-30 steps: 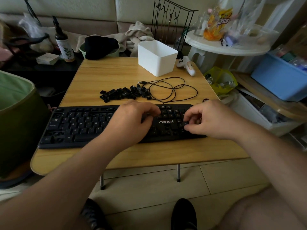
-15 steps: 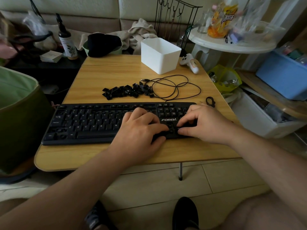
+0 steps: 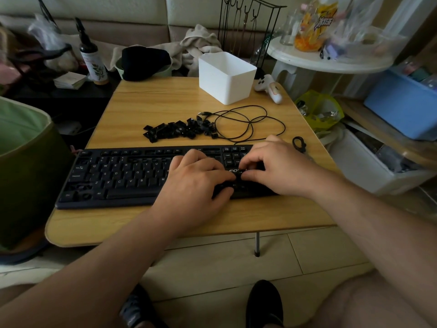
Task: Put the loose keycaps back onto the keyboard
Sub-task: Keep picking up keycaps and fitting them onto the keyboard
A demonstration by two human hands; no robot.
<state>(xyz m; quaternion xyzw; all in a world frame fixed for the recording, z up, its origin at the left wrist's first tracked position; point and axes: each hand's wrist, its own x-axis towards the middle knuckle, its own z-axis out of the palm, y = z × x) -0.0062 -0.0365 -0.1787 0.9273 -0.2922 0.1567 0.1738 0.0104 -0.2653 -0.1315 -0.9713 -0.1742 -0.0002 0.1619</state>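
Head view: my left hand (image 3: 196, 178) and right hand (image 3: 276, 166), fingers curled, press the keyboard (image 3: 123, 176) near the table's (image 3: 165, 100) front edge; grasp unclear. Keycaps (image 3: 177, 131) lie mid-table.

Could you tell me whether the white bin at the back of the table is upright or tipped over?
Upright: the white bin stands on its base on the table, open top facing up.

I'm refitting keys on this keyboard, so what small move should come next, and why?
Probably press down with the right hand, since its fingertips meet the left hand over the arrow-key area of the keyboard; then reach for the keycap pile. Whether a cap is pinched is hidden.
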